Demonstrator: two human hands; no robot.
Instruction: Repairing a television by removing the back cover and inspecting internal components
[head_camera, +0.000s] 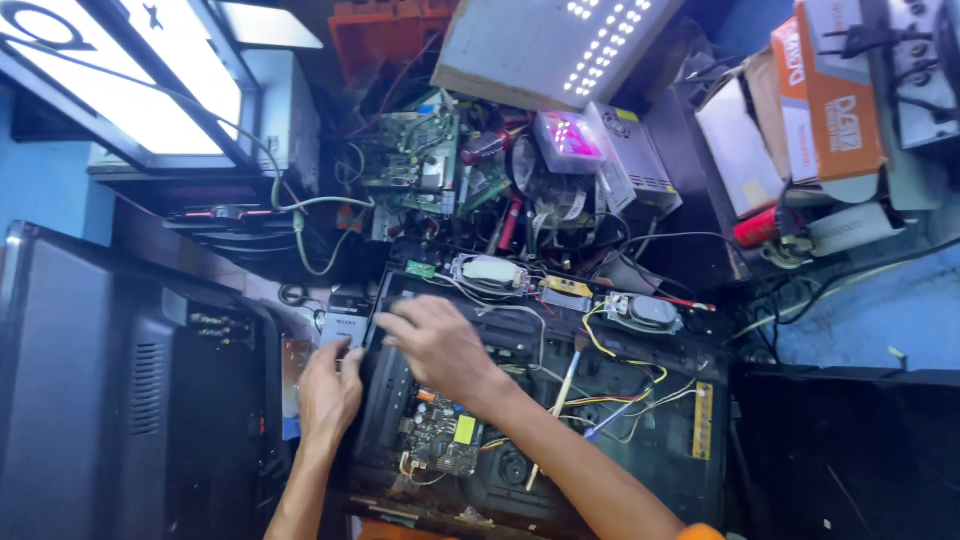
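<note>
The chassis (540, 400) at lower centre lies open, boards and wires bared. The right hand (440, 345) presses spread fingers on its upper edge; the left hand (328, 392) grips the left rim, fingers curled, apparently empty.

Bare hands, bare forearms

Left hand (328, 392) and right hand (438, 345) wear no gloves, rings or watch; just a sliver of orange sleeve (700, 532) peeks in on the right arm.
</note>
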